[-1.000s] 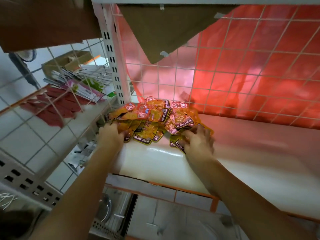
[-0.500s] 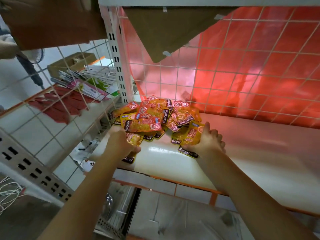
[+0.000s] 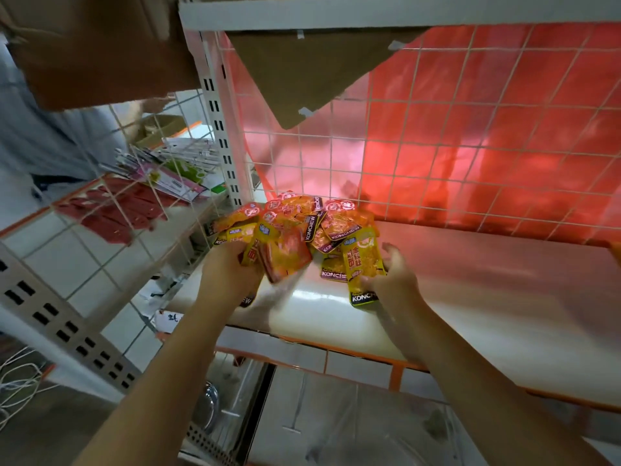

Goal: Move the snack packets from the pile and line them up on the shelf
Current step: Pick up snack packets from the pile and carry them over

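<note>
A pile of yellow and orange snack packets marked KONCHEW lies in the back left corner of the white shelf. My left hand grips a bunch of packets at the pile's front left; one blurred orange packet hangs from it. My right hand holds a yellow packet upright at the pile's front right, thumb behind it and fingers spread. More packets lie under and behind both hands.
A red sheet behind a white wire grid closes the shelf's back. A brown cardboard piece hangs at the top. A perforated post and side grid stand left, with red packs and leaflets on the neighbouring shelf.
Both hands have drawn packets out of the pile toward the shelf's front. The left hand lifted a bunch and the right hand raised one yellow packet.
</note>
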Demonstrator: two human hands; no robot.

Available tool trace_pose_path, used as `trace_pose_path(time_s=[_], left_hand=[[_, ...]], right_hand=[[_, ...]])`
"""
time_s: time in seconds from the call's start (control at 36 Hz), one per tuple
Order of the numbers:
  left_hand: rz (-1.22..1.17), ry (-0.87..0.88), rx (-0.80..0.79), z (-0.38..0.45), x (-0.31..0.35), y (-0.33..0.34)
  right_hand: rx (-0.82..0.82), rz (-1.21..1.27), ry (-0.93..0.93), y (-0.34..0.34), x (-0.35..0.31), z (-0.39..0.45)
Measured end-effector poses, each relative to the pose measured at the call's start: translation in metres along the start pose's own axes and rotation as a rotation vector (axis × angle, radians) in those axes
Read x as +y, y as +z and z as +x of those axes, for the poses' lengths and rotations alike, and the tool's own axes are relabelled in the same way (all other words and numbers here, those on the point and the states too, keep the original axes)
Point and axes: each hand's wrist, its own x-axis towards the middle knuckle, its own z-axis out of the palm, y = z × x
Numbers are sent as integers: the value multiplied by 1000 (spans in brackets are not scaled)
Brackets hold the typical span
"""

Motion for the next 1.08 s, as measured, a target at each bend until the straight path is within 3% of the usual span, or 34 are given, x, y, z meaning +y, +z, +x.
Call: trace_pose_path(time_s=[0.33, 0.44, 0.72, 0.92, 1.08], left_hand=[[-547, -14, -30, -4, 39, 13], [-644, 17, -62, -11, 60, 30], [-850, 40, -235, -51, 146, 108], [-955, -76, -403, -103, 218, 168], [-988, -115, -446, -134, 272, 215]], right_hand=[[-41, 222, 18, -30, 9, 2], [-50, 185, -75, -56, 6, 0], [57, 285, -38, -156, 26, -10], [182, 269, -32, -240, 49, -16], [258, 290, -56, -309, 65, -23]])
